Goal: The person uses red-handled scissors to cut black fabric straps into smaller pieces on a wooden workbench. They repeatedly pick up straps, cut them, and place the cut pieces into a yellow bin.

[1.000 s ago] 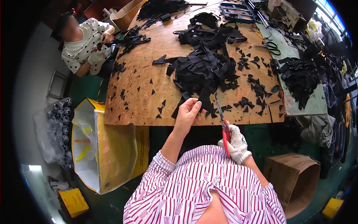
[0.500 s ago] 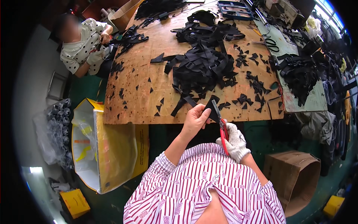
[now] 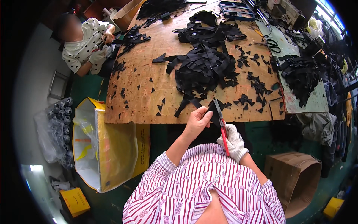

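Although its far end is hidden, the black strap (image 3: 214, 116) in the head view looks like woven webbing: light, I judge, flexible across its width yet firm enough to hold a flat face, hardly fragile, and perhaps a little slick. It is at the near edge of the surface (image 3: 138, 100), at about two o'clock from the bare left hand (image 3: 197, 122), whose thumb and forefinger are pinched together on it with the other fingers curled beneath. A pinch near the end seems the right hold, leaving a short piece supported and fingertips away from the blades. The gloved right hand (image 3: 232, 140) is wrapped round the red handles of the snips (image 3: 224, 132), blades pointing toward twelve and lying just beside the strap; whether they are around it I cannot tell.

The surface is worn, spotted wood. A tangled pile (image 3: 203, 65) of black straps lies at twelve o'clock from the hands, with small dark scraps (image 3: 257, 86) scattered at one o'clock and more toward eleven. At one o'clock, farther off, are a blue tray (image 3: 233, 16) and black-handled scissors (image 3: 274, 45); a pale green board (image 3: 315, 100) adjoins the wood at two.

Around it, a co-worker (image 3: 87, 41) in a dotted top sits at ten o'clock, a yellow bag (image 3: 115, 149) stands at eight, and a carton (image 3: 283, 164) rests on the green floor (image 3: 130, 188) at four.
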